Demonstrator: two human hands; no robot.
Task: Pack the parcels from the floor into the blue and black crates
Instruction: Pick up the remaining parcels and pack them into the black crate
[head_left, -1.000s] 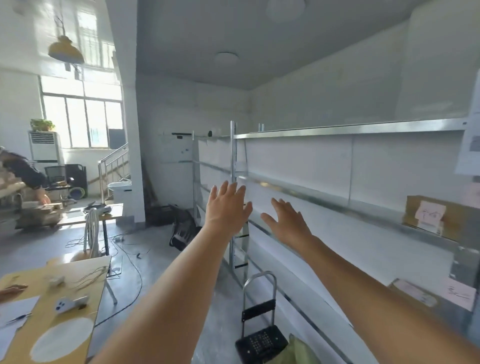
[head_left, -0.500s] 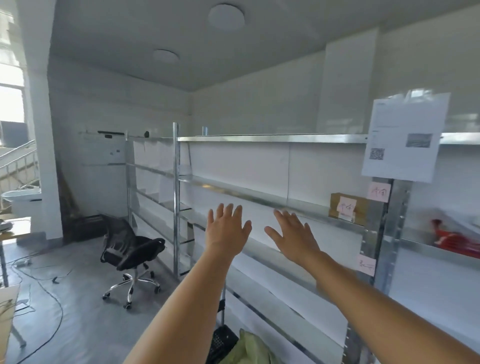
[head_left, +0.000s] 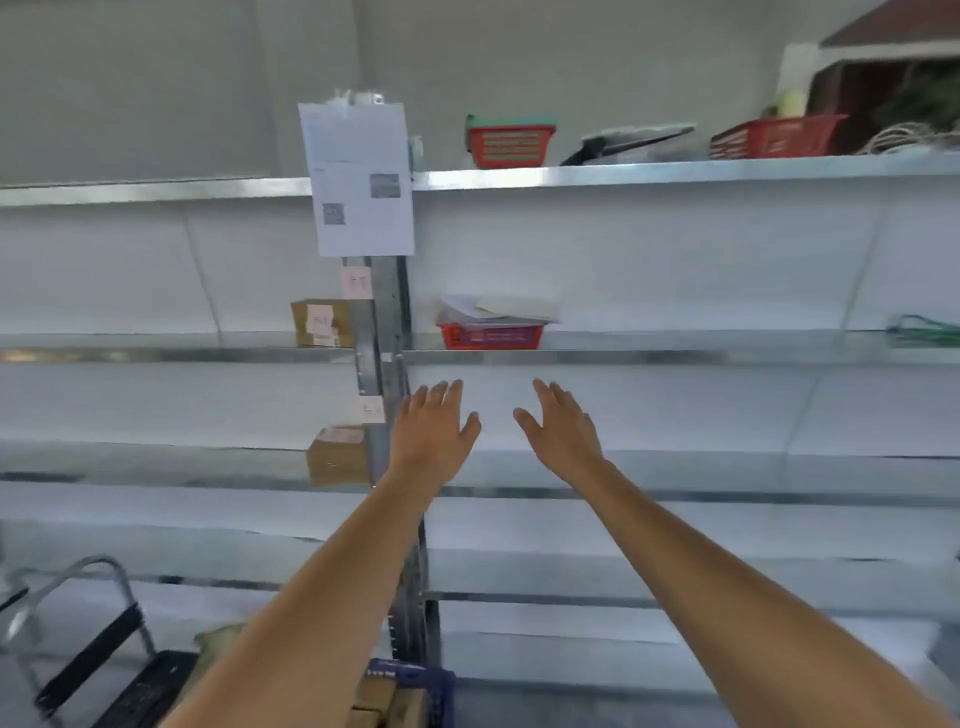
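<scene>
Metal shelving (head_left: 675, 357): spans frame, bays mostly bare. Left hand (head_left: 434, 434), right hand (head_left: 563, 434): centre frame, raised side by side, apart, fingers straight, holding nothing. Blue crate (head_left: 415, 680): bottom centre edge, brown parcels (head_left: 384, 701) inside, partly hidden.

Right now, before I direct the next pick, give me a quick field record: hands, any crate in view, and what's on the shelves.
left hand: open, fingers spread, holding nothing
right hand: open, fingers spread, holding nothing
blue crate: bottom edge, brown parcels inside, partly hidden
black crate: none identifiable
metal shelving: facing the person
cardboard boxes: two left of the upright, on separate levels
red baskets: two on top, one mid-shelf holding papers
hand trolley: lower left
</scene>
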